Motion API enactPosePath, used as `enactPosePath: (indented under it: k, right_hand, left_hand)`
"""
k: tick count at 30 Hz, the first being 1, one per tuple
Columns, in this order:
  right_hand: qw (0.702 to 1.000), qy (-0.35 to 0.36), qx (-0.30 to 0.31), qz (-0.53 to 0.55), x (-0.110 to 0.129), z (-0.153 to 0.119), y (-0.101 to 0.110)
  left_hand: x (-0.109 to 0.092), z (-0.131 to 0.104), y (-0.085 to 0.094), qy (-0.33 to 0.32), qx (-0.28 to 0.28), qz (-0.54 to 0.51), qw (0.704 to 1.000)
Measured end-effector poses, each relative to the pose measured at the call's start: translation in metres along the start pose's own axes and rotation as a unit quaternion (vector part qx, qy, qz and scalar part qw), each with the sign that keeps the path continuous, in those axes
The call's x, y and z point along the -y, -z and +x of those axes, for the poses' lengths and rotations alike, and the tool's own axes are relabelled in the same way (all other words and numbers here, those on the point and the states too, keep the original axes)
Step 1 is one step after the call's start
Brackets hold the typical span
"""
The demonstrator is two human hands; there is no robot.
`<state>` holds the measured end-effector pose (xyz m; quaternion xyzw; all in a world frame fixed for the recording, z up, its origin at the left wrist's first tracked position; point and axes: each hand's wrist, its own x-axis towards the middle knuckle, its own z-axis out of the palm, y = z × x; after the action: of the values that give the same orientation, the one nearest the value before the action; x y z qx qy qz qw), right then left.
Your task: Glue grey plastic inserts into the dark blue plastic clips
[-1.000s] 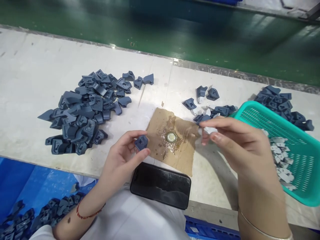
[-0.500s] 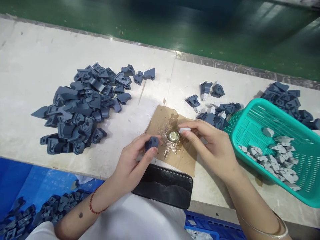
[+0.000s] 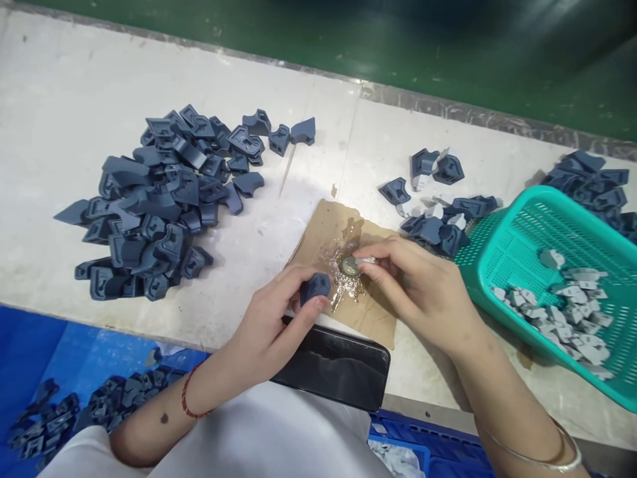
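Observation:
My left hand (image 3: 283, 317) pinches a dark blue-grey plastic piece (image 3: 314, 287) between thumb and fingers, just left of a brown cardboard sheet (image 3: 373, 312). In my right hand (image 3: 423, 285) is a small light-grey plastic piece (image 3: 367, 260), held by thumb and forefinger. Its tip is at a small round cap (image 3: 350, 267) filled with greenish, shiny liquid; whether it dips in, I cannot tell. Wet, glossy splashes surround the cap on the cardboard. Part of the light-grey piece is hidden by my fingers.
A big pile of blue-grey pieces (image 3: 154, 199) lies left. Blue-grey pieces with light-grey parts (image 3: 432, 226) lie right of the cardboard. A green basket (image 3: 478, 279) holds light-grey pieces. A black phone (image 3: 338, 372) rests at the near edge. More blue-grey pieces (image 3: 117, 398) lie on blue sheeting below.
My right hand has brought the light-grey piece left and slightly down to the cap, now partly covering it. My left hand still holds the blue-grey piece. The view has shifted slightly.

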<state>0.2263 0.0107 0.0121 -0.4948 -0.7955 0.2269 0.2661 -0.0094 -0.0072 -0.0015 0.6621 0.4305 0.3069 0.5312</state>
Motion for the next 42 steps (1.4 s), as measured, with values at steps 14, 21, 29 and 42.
enactPosePath:
  k: [14,21,29,42]
  right_hand:
    - [0.896,-0.187,-0.062,0.397,0.015,-0.002,-0.007]
    - [0.900,-0.183,-0.052,0.391,0.025,-0.002,-0.010]
    - [0.912,-0.183,-0.021,0.368,0.024,-0.003,-0.012]
    - [0.966,-0.109,-0.027,0.234,0.027,-0.003,-0.019]
  left_hand:
    - [-0.005,0.004,-0.001,-0.063,0.039,0.089,0.993]
    - [-0.006,0.005,-0.001,-0.069,0.051,0.118,0.989]
    - [-0.004,0.005,-0.002,-0.073,0.047,0.135,0.987]
    - [-0.003,0.004,-0.002,-0.065,0.043,0.126,0.989]
